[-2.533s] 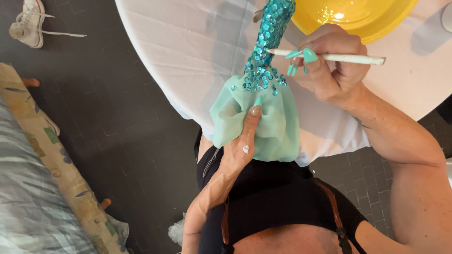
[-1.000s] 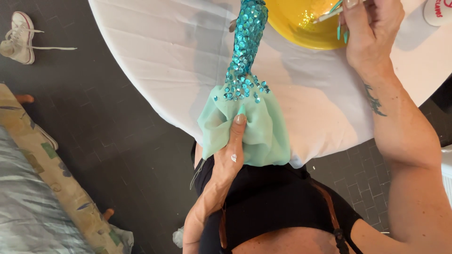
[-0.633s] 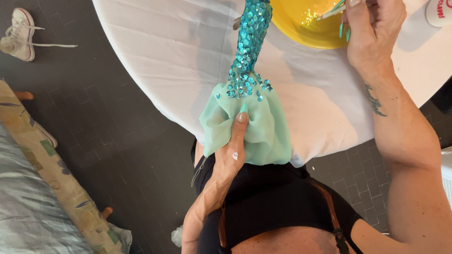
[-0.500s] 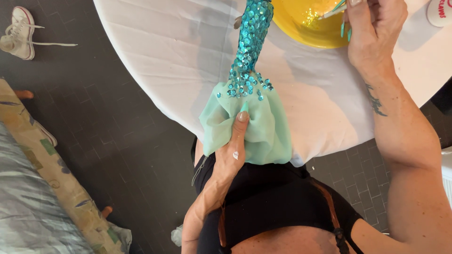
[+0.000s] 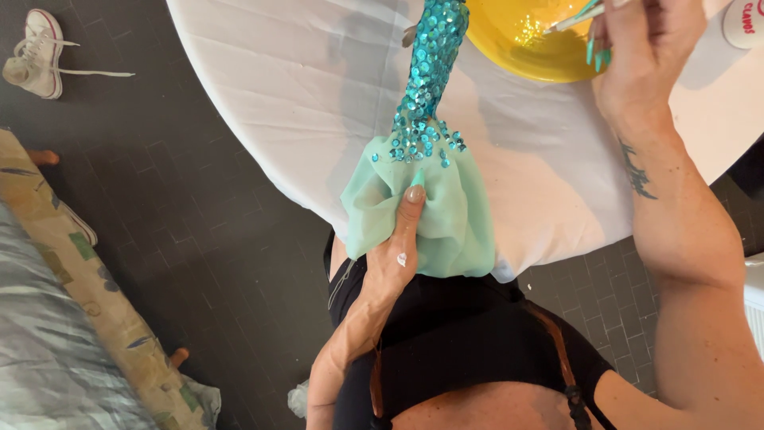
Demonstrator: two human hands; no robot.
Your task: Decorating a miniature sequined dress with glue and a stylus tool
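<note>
A tall object wrapped in mint green fabric (image 5: pixel 458 223) stands at the near edge of the white round table (image 5: pixel 302 103). Its narrow upper part is covered in turquoise sequins (image 5: pixel 430 72). My left hand (image 5: pixel 398 255) grips the fabric-covered base from below, thumb pressed against it. My right hand (image 5: pixel 645 48) reaches over a yellow bowl (image 5: pixel 529 48) at the far side and holds a thin white brush (image 5: pixel 573 16), whose tip lies in the bowl among glittering bits.
A white container with a printed label (image 5: pixel 744 28) sits at the far right of the table. On the dark tiled floor lie a white sneaker (image 5: pixel 36 64) and, lower left, a patterned cushion edge (image 5: pixel 87 287).
My right hand has moved the brush away from the sequined neck and up into the yellow bowl. My left hand still grips the fabric base.
</note>
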